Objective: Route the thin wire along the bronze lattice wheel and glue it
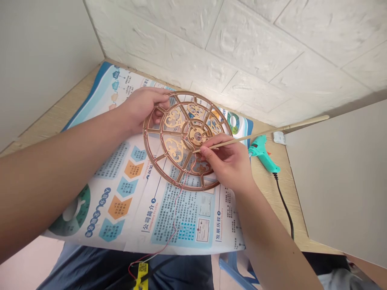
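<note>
Two hands of mine are busy: left hand (146, 106) grips the wheel (193, 137) by its far-left edge, right hand (231, 161) pinches a stick (260, 133) over it. The wheel is above the poster (136, 217); contact I cannot tell. I judge it light, stiff, thin-patterned, so fragile; the edge is safest hold. Right of it, glue gun (266, 157) on table (278, 197); beyond it, white wall (242, 52).

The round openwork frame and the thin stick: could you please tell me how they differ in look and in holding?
The round openwork frame is a wide disc with many openings, while the thin stick is one long, slender piece. The frame mixes dark and pale brown; the stick is plain light tan. The left hand holds the frame's rim; the right hand pinches the stick. Both are hand-held.
</note>
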{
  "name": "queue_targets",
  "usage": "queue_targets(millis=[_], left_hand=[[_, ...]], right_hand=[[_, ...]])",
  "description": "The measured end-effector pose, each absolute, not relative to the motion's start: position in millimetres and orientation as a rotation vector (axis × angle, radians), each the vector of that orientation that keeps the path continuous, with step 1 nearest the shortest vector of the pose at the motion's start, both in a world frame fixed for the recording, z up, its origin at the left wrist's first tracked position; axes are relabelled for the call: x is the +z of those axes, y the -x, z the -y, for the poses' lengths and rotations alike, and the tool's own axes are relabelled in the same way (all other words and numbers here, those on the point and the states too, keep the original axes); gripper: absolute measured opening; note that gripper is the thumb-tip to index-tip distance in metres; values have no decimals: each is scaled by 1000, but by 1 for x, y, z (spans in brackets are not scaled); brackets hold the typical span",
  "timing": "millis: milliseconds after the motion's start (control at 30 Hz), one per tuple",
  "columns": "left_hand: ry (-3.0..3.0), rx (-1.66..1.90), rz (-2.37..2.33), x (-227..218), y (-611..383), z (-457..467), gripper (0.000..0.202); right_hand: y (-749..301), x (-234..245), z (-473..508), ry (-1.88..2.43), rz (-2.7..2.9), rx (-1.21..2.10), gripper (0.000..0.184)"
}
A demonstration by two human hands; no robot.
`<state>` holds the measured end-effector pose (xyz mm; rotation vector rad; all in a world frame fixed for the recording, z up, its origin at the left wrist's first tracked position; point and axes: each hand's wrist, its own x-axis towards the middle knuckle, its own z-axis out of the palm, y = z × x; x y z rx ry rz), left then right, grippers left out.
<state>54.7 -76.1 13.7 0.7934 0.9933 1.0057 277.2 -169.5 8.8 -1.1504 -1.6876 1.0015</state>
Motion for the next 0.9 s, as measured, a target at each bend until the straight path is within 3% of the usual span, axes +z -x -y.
queue_targets(millis=[500, 900], left_hand=[[-805, 1000, -988, 13, -54, 75, 28], [-796, 982, -1023, 16, -55, 77, 29]], right_hand=[[-280, 7, 167, 1220, 1574, 1131, 28], [-279, 6, 169, 1197, 1626, 1105, 19]])
